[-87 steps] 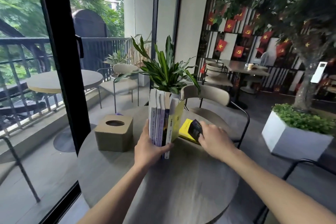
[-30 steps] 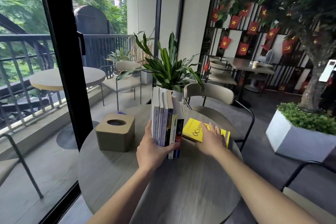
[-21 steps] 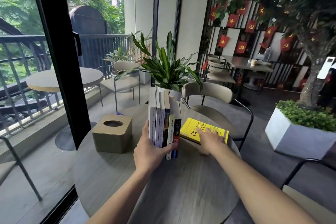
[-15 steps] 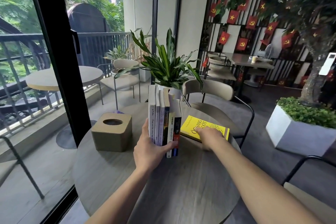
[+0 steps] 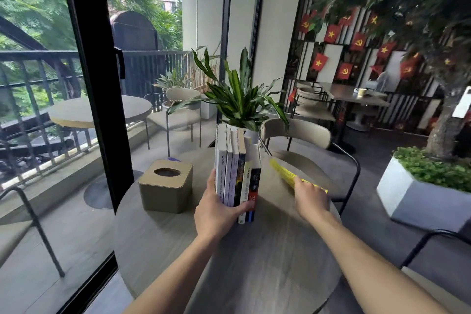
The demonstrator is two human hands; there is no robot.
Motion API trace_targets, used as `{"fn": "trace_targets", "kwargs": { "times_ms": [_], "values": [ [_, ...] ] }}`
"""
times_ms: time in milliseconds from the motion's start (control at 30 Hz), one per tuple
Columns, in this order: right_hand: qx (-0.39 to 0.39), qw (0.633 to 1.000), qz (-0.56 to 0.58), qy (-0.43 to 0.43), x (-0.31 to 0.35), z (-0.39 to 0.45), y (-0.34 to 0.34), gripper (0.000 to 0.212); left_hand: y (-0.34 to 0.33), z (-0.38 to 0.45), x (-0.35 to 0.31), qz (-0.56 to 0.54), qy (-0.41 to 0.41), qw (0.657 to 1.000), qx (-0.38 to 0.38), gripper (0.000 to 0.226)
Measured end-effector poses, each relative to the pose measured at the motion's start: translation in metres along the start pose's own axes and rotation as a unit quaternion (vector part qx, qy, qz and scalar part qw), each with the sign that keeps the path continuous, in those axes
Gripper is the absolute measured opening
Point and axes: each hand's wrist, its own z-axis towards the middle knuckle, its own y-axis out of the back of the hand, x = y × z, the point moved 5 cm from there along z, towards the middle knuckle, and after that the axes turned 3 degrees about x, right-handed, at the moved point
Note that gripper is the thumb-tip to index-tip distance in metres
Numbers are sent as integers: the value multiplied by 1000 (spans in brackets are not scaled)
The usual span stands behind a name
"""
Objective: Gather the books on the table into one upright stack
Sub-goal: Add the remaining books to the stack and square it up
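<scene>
Books (image 5: 238, 173) stand upright, spines toward the camera, near the middle of the round table (image 5: 267, 262); the left hand (image 5: 216, 214) wraps their near lower end, thumb on the left cover, fingers curled across the spines; the right hand (image 5: 309, 197) is closed on a blurred yellow book (image 5: 284, 173), tilted up off the tabletop just right of the row; both forearms reach forward.

Table (image 5: 267, 262) matt wood-grain; books (image 5: 237, 173) glossy paper, seemingly.
</scene>
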Motion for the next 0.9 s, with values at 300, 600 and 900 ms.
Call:
{"fn": "trace_targets", "kwargs": {
  "times_ms": [300, 600, 900],
  "values": [
    [-177, 865, 461, -83, 10, -29, 11, 20, 0, 0, 0, 4, -2, 1000, -6, 114],
    [-64, 830, 554, 20, 63, -52, 3, 33, 0, 1, 1, 5, -23, 1000, -6, 115],
    [101, 849, 501, 137, 77, -55, 0, 84, -2, 7, 7, -5, -40, 999, 11, 116]
  ]
}}
